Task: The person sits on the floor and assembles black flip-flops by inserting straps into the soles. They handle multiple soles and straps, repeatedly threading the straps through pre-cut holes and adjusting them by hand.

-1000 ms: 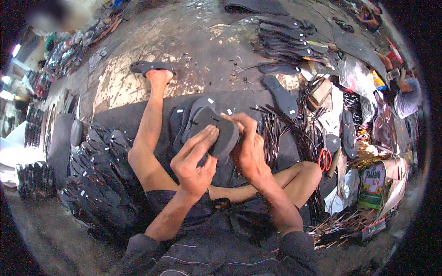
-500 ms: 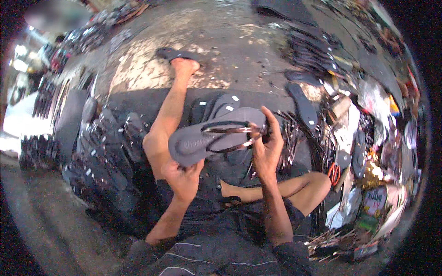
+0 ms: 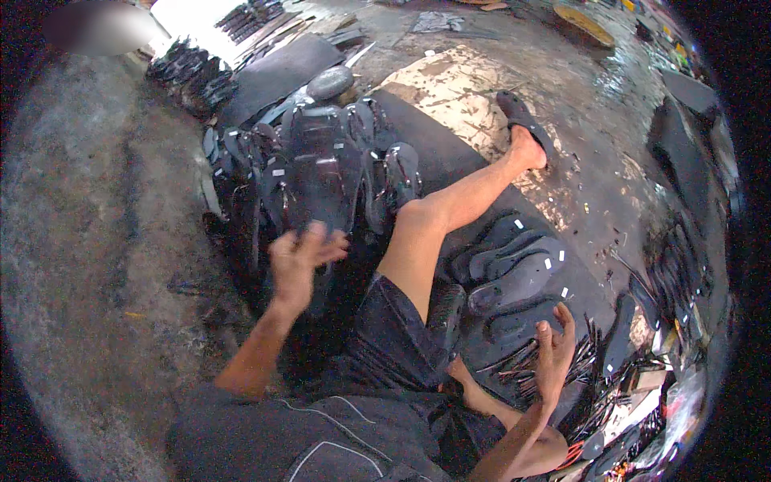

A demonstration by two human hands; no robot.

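Item: our left hand (image 3: 299, 255). Forearm stretched out from the lower edge toward the left, wrist bent forward, fingers loosely curled and spread over the pile of dark flip-flops (image 3: 317, 165). The fingertips lie at the near edge of the pile, against a black sandal sole (image 3: 325, 189); motion blur keeps us from telling whether they grip it or only touch it.

Item: our right hand (image 3: 554, 347). Raised, palm turned inward, fingers upright and parted, open and holding nothing. It hangs just above the loose bundle of thin straps (image 3: 522, 373) on the floor.

Item: second group of soles (image 3: 514, 273). Grey-black, several with small white tags, lying flat just right of our raised knee and beyond the right hand.

Item: our outstretched leg (image 3: 450, 213). Bare, bent at the knee, foot in a dark sandal (image 3: 522, 120) planted on the worn, pale-patched concrete floor (image 3: 594, 185).

Item: dark mat (image 3: 438, 149). Under the leg and both sole groups.

Item: dark shorts (image 3: 385, 345), between both forearms.
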